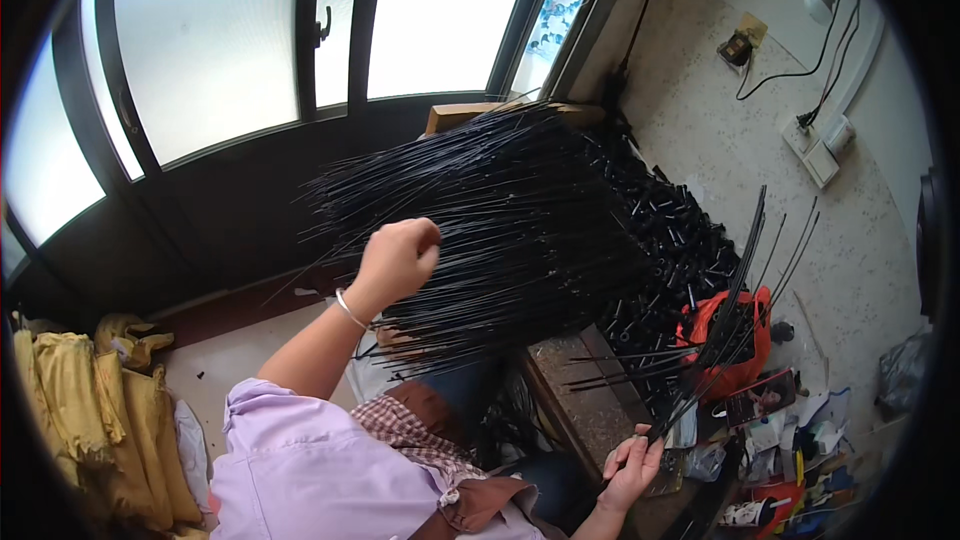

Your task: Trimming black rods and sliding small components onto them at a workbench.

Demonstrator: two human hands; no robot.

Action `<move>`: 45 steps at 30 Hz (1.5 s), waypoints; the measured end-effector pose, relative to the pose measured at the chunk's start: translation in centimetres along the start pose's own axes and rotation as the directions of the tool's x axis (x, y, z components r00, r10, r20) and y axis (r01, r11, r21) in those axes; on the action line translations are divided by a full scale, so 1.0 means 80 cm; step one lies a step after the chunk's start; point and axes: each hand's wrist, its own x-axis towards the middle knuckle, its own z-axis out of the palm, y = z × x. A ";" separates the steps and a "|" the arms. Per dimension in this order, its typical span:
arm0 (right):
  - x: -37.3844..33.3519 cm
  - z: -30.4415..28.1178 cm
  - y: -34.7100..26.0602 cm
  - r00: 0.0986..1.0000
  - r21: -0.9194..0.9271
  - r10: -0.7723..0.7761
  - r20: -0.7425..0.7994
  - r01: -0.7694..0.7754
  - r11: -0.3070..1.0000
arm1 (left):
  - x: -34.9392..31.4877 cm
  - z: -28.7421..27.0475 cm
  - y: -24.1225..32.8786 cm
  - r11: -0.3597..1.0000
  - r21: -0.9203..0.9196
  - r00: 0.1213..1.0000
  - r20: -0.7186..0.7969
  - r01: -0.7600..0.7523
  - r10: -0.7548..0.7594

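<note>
A wide stack of thin black rods [480,230] spreads in the middle, their tips fanned toward the left. Above the stack's left part is my left hand [403,258], fingers curled together; whatever they grip, if anything, is hidden. A pale bangle [350,310] circles that wrist. At the lower right, my right hand [632,470] is closed on several thin black rods [690,395], which slant up and to the right, past a red plastic bag [728,370].
Small black tubular parts [670,240] are heaped right of the stack. A worn wooden board [575,380] lies in front of it. Yellow sacks [90,410] stand at left, frosted windows [210,40] behind. Papers [790,430] clutter the right, below a wall power strip [812,155].
</note>
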 end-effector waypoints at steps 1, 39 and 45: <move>0.002 -0.004 -0.003 1.000 -0.018 -0.018 -0.019 0.017 1.000 | -0.011 -0.031 -0.049 0.954 0.235 0.982 -0.082 0.187 -0.172; -0.023 -0.033 0.076 0.911 -0.136 0.343 0.230 -0.319 0.938 | -0.024 0.243 0.293 0.113 -0.434 0.306 0.775 0.894 0.554; -0.025 -0.056 0.091 0.982 -0.078 0.111 0.152 -0.100 0.992 | -0.037 0.245 0.272 0.294 -0.609 0.288 0.676 0.736 0.678</move>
